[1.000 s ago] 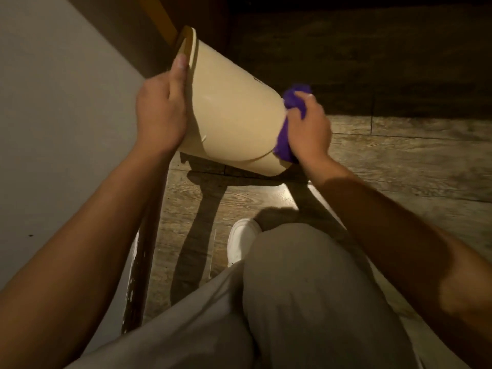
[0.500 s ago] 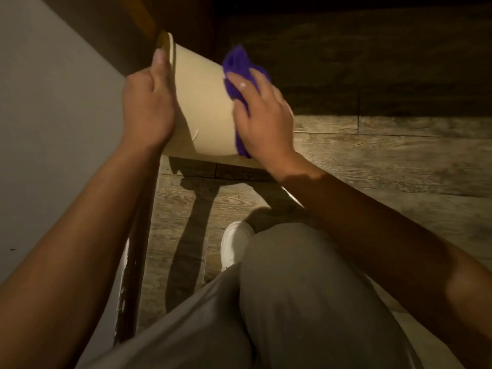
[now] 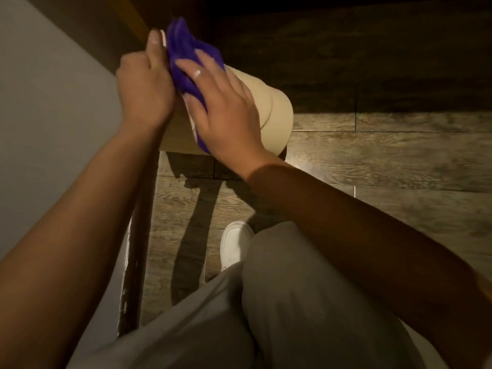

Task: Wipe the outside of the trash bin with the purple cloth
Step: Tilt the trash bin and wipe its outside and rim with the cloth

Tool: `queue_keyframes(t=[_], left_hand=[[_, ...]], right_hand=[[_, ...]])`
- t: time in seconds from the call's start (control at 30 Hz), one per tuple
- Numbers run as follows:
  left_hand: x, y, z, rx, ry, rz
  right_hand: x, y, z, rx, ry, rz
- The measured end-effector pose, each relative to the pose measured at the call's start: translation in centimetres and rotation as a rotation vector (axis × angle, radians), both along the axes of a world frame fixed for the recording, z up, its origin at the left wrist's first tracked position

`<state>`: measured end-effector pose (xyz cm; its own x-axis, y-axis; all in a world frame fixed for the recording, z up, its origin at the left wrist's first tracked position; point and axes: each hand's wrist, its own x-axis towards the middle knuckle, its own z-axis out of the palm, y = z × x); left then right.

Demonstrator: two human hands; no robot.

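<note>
Beige plastic trash bin (image 3: pixel 277 115), tilted over wood-grain plank floor (image 3: pixel 372 155); left hand (image 3: pixel 143 86) curls round its rim; right hand (image 3: pixel 226 113), fingers spread flat, presses fluffy purple cloth (image 3: pixel 186 57) onto its curved wall.

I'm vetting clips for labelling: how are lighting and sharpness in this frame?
Head view: dim warm light; hard arm shadows on the floor, its far part dark; purple cloth fuzzy, perhaps motion blur; trash bin clearly lit; right forearm in shade.

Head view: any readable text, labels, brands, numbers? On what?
None to read.
The bin is plain beige with no label showing.
The cloth is plain purple with no tag in sight.
The shoe is white with no logo visible.
The wall carries no sign.
</note>
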<state>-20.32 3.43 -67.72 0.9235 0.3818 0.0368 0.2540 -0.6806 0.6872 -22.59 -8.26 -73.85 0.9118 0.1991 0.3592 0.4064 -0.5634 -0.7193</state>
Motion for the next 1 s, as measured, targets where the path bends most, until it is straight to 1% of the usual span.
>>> queue_keyframes(t=[0.07, 0.17, 0.23, 0.3, 0.4, 0.47, 0.53, 0.57, 0.63, 0.7, 0.77, 0.8, 0.83, 0.87, 0.93, 1.0], left_hand=[[-0.4, 0.6, -0.4, 0.102, 0.002, 0.047], [-0.7, 1.3, -0.7, 0.125, 0.032, 0.101], [-0.3, 1.3, -0.5, 0.107, 0.047, 0.13], [-0.3, 0.9, -0.3, 0.102, 0.042, 0.134], [-3.0, 0.0, -0.2, 0.08, 0.016, 0.044], [-6.6, -0.3, -0.8, 0.065, 0.073, -0.099], [-9.6, -0.8, -1.2, 0.05, 0.129, -0.158], [-10.1, -0.9, -1.2, 0.068, 0.127, -0.139], [-8.2, -0.9, -0.7, 0.087, 0.09, -0.087], [-4.5, -0.2, 0.4, 0.007, 0.064, -0.063], [-2.0, 1.5, 1.8, -0.076, 0.089, -0.11], [-1.9, 2.1, 1.7, -0.067, 0.113, -0.153], [-2.8, 2.4, 1.0, -0.044, 0.138, -0.177], [-4.2, 2.4, 0.1, -0.024, 0.147, -0.156], [-6.9, 1.3, -2.1, -0.019, 0.097, -0.087], [-8.2, 0.2, -3.7, -0.033, 0.027, -0.049]], right_hand=[[0.9, -2.1, -1.5, -0.044, 0.109, -0.081], [1.9, -6.9, -5.1, -0.048, 0.308, -0.263], [1.9, -9.1, -6.8, 0.004, 0.457, -0.358], [1.6, -9.9, -7.6, 0.083, 0.526, -0.386], [1.7, -9.9, -7.7, 0.132, 0.56, -0.427], [2.0, -10.2, -7.8, 0.147, 0.594, -0.452], [1.7, -10.6, -7.7, 0.139, 0.606, -0.44], [1.6, -10.6, -7.6, 0.137, 0.596, -0.425], [1.7, -10.7, -6.7, 0.148, 0.551, -0.406], [2.2, -10.6, -5.5, 0.182, 0.477, -0.4], [2.6, -10.5, -4.3, 0.212, 0.417, -0.371], [2.8, -10.4, -3.8, 0.221, 0.4, -0.353], [3.0, -10.3, -3.4, 0.225, 0.398, -0.334], [3.1, -10.1, -3.0, 0.225, 0.415, -0.317], [3.1, -9.6, -2.6, 0.197, 0.477, -0.283], [2.7, -8.7, -2.4, 0.132, 0.494, -0.223]])
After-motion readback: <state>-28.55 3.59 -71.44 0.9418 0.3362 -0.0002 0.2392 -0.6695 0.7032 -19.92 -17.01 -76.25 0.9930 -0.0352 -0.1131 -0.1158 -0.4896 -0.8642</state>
